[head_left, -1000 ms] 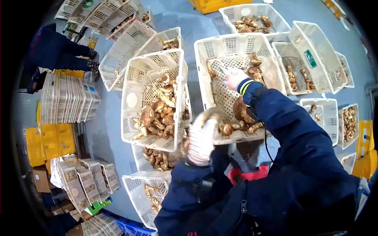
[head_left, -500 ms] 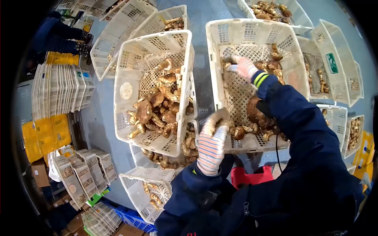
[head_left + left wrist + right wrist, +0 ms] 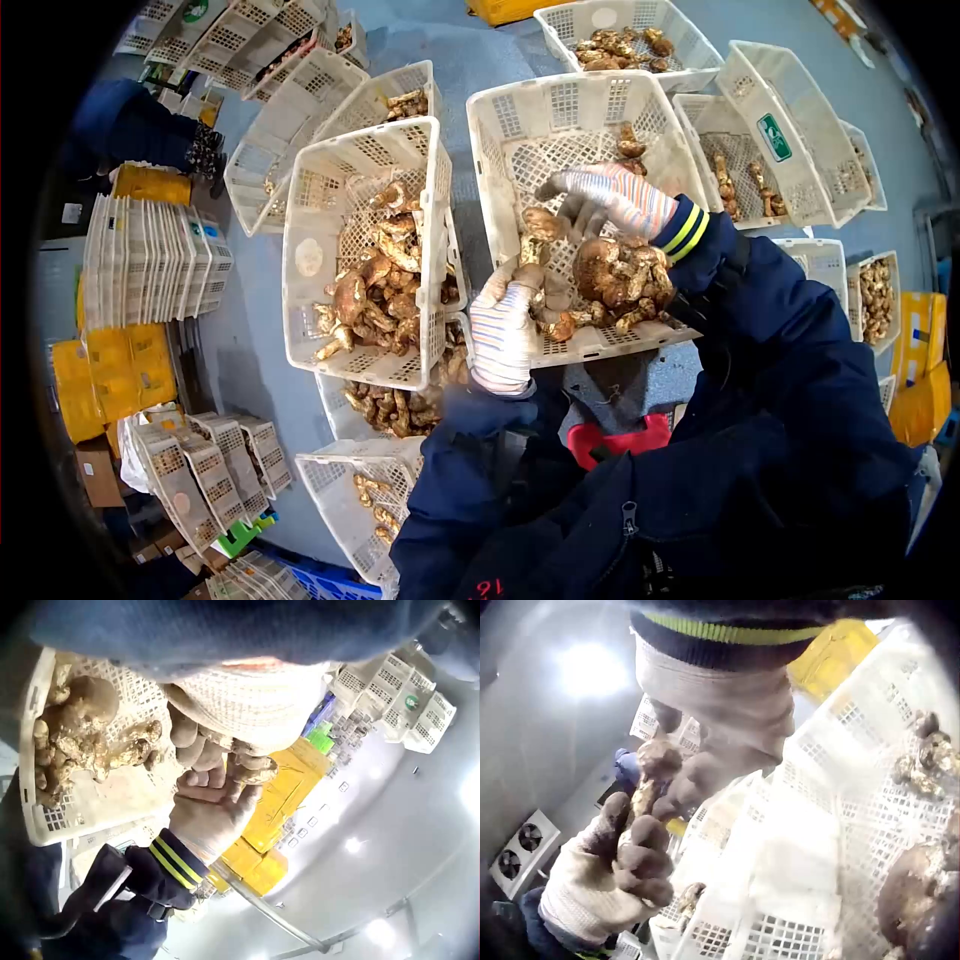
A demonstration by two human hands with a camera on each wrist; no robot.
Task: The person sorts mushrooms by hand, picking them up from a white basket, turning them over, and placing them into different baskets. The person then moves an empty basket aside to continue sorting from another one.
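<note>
The gloved left hand [image 3: 502, 330] grips the stem of a mushroom [image 3: 541, 224] at the near left part of the right-hand crate [image 3: 610, 352]. In the right wrist view, its curled fingers [image 3: 643, 859] wrap the stem, with the brown cap [image 3: 660, 756] upward. The gloved right hand [image 3: 622, 198] hovers just right of that cap, fingers loosely bent and thumb apart from it; whether a fingertip touches the cap is unclear. Large brown mushrooms [image 3: 608, 270] lie in the crate below the right hand. The left wrist view shows the right palm [image 3: 208, 821] beside the held mushroom [image 3: 256, 772].
Left of the hands stands a crate [image 3: 300, 345] with a heap of mushrooms [image 3: 375, 300]. More white crates with mushrooms surround both, including one at the back [image 3: 700, 72]. A red object [image 3: 620, 440] is near the body. Another person [image 3: 130, 130] is at far left.
The right hand has left the crate's left side and come nearer, beside the left hand. The left hand, over the crate's rim before, now grips an upright mushroom. The head view has shifted.
</note>
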